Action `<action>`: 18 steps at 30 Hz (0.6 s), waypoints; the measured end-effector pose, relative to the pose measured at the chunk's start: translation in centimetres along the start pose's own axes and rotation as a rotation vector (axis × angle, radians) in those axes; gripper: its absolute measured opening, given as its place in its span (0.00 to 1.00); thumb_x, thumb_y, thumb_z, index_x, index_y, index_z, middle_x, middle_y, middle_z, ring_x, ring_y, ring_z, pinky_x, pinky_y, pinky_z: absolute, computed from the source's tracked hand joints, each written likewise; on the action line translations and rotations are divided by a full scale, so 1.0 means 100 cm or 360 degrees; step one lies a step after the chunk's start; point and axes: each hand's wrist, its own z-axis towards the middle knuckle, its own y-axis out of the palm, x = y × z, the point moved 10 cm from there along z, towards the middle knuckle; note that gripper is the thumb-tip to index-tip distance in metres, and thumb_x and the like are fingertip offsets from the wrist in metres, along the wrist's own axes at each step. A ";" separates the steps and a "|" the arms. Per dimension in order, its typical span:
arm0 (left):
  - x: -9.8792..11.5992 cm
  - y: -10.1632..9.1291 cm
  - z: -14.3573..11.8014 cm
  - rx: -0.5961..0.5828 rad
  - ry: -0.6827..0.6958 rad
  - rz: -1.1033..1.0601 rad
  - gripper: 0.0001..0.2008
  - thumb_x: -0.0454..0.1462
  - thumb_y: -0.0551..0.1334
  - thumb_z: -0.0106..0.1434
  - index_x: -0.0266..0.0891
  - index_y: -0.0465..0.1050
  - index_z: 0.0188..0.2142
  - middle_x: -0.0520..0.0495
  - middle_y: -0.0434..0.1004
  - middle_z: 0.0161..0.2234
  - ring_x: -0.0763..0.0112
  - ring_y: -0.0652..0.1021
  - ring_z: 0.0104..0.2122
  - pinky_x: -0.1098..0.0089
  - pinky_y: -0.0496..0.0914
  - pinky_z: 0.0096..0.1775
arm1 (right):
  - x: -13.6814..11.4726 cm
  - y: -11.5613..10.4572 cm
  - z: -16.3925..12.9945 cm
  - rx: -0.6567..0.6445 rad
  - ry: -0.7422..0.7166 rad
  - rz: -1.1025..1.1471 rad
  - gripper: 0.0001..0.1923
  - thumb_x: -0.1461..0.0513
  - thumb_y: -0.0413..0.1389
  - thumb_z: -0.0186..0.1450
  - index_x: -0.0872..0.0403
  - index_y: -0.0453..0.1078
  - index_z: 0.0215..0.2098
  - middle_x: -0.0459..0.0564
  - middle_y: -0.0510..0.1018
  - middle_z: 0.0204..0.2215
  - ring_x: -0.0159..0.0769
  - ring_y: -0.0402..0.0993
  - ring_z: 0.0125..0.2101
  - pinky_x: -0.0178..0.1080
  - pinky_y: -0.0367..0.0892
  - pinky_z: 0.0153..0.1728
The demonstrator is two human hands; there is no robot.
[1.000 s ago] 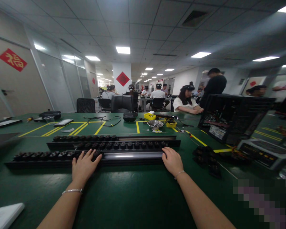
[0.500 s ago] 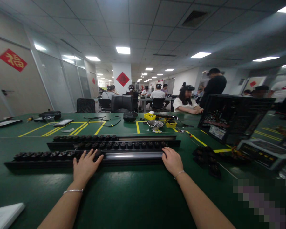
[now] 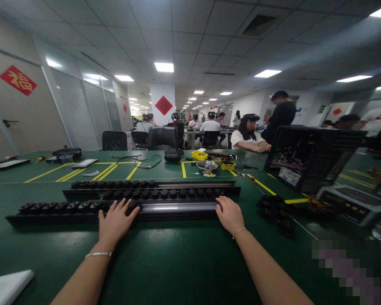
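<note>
Three long black rails lie side by side across a green table (image 3: 178, 262). The nearest rail (image 3: 174, 209) carries small black round parts (image 3: 57, 206) along its left half, and its right half is bare and shiny. My left hand (image 3: 114, 221) rests flat on this rail with fingers spread, touching the last black parts. My right hand (image 3: 230, 214) lies on the rail's right end, fingers curled over it. The middle rail (image 3: 165, 193) is full of black parts; the far rail (image 3: 152, 184) holds parts on its left half only.
A pile of loose black parts (image 3: 274, 209) lies right of my right hand. An open computer case (image 3: 307, 154) and a grey device (image 3: 352, 203) stand at the right. A white object (image 3: 6, 286) sits at the near left. Several people work at tables behind.
My left hand has crept slightly to the right along the nearest rail. A standing person in the background has shifted left. My right hand stays put.
</note>
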 end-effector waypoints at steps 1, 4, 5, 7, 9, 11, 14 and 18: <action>0.000 0.001 0.000 -0.0002 0.0001 0.0002 0.25 0.53 0.46 0.59 0.53 0.64 0.53 0.48 0.59 0.60 0.52 0.54 0.60 0.39 0.44 0.54 | 0.000 0.000 0.000 -0.0003 0.0001 0.0001 0.20 0.60 0.43 0.62 0.54 0.69 0.48 0.50 0.70 0.51 0.38 0.61 0.52 0.41 0.55 0.52; 0.000 0.004 0.001 -0.0017 -0.0007 0.0017 0.26 0.53 0.45 0.60 0.52 0.62 0.54 0.47 0.57 0.60 0.52 0.55 0.60 0.39 0.44 0.54 | -0.001 0.000 0.000 0.0004 -0.0009 0.0008 0.20 0.61 0.43 0.62 0.55 0.69 0.48 0.51 0.70 0.50 0.38 0.62 0.52 0.42 0.55 0.53; 0.000 0.005 0.002 -0.0023 -0.0019 0.0026 0.26 0.53 0.45 0.60 0.52 0.61 0.55 0.47 0.57 0.60 0.52 0.55 0.60 0.39 0.43 0.54 | -0.001 -0.001 0.000 0.0009 -0.0010 0.0011 0.20 0.61 0.43 0.62 0.55 0.69 0.48 0.51 0.70 0.50 0.38 0.62 0.52 0.41 0.55 0.52; 0.000 0.007 0.002 -0.0028 -0.0043 0.0046 0.28 0.53 0.44 0.60 0.50 0.59 0.57 0.46 0.56 0.61 0.53 0.56 0.60 0.39 0.43 0.55 | -0.001 -0.001 0.000 0.0016 -0.0012 0.0014 0.20 0.61 0.43 0.62 0.54 0.69 0.48 0.51 0.70 0.50 0.38 0.62 0.52 0.41 0.55 0.52; 0.001 0.007 0.002 -0.0029 -0.0049 0.0066 0.29 0.53 0.44 0.59 0.49 0.58 0.57 0.45 0.55 0.61 0.53 0.57 0.59 0.39 0.43 0.55 | -0.001 -0.001 0.000 0.0013 -0.0006 0.0013 0.20 0.61 0.43 0.62 0.54 0.69 0.48 0.52 0.70 0.50 0.38 0.62 0.52 0.41 0.55 0.52; 0.004 0.006 0.002 -0.0039 -0.0026 0.0079 0.29 0.53 0.44 0.59 0.50 0.58 0.57 0.44 0.55 0.61 0.52 0.59 0.58 0.39 0.44 0.54 | -0.001 -0.001 0.000 0.0003 0.0002 0.0013 0.20 0.61 0.43 0.62 0.54 0.69 0.48 0.52 0.70 0.51 0.38 0.61 0.53 0.41 0.55 0.52; 0.008 0.004 0.000 -0.0064 0.0008 0.0080 0.28 0.53 0.43 0.59 0.51 0.60 0.56 0.43 0.56 0.60 0.51 0.63 0.55 0.37 0.45 0.53 | -0.001 -0.001 0.000 -0.0006 0.0008 0.0016 0.20 0.61 0.43 0.62 0.55 0.69 0.48 0.51 0.70 0.51 0.37 0.61 0.53 0.41 0.54 0.53; 0.010 0.001 -0.001 -0.0035 0.0014 0.0066 0.28 0.53 0.44 0.59 0.51 0.61 0.55 0.43 0.58 0.59 0.49 0.65 0.54 0.36 0.45 0.52 | -0.002 -0.002 -0.001 0.0002 0.0007 0.0017 0.20 0.61 0.43 0.62 0.55 0.69 0.48 0.51 0.70 0.51 0.38 0.61 0.53 0.41 0.54 0.52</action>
